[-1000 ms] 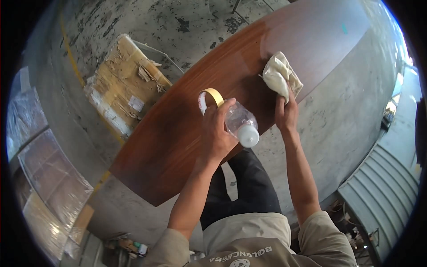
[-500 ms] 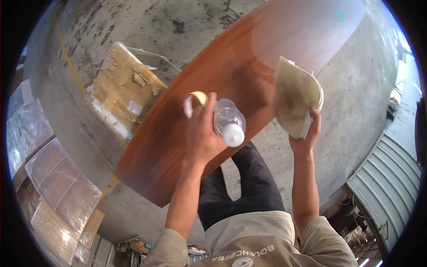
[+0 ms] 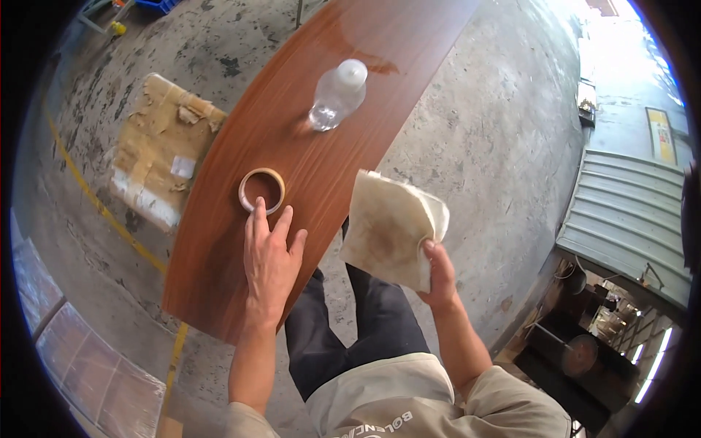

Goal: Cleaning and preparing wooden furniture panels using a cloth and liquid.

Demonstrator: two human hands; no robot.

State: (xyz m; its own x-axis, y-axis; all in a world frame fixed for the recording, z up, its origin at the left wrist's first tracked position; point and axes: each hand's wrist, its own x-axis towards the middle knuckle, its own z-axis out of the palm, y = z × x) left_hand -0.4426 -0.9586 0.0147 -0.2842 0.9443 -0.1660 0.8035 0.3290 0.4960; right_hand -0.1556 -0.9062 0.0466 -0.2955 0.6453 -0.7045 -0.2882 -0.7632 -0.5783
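My left hand (image 3: pixel 272 252) lies over the wood-grain board (image 3: pixel 219 292) with its fingers stretched out. One fingertip overlaps the near rim of a roll of tape (image 3: pixel 280 182); I cannot tell whether it presses on it. The roll rests flat on the board. Farther up the board stands a clear plastic bottle (image 3: pixel 337 98) with a white cap. In my right hand (image 3: pixel 441 274) is a folded, stained cream cloth (image 3: pixel 391 226), pinched at its right edge between thumb and fingers, off the board's near side.
Left of the board is a worn, tape-covered brown panel (image 3: pixel 157 139). Plastic-wrapped boxes (image 3: pixel 87 358) are stacked at the lower left. A corrugated metal shutter (image 3: pixel 628 212) and dark machinery (image 3: pixel 577 358) lie to the right. My legs (image 3: pixel 350 314) stand close to the board.
My left hand has let go of the bottle and the tape roll, which now rest on the board. My right hand still holds the cloth, now lower and farther left. The view has shifted.
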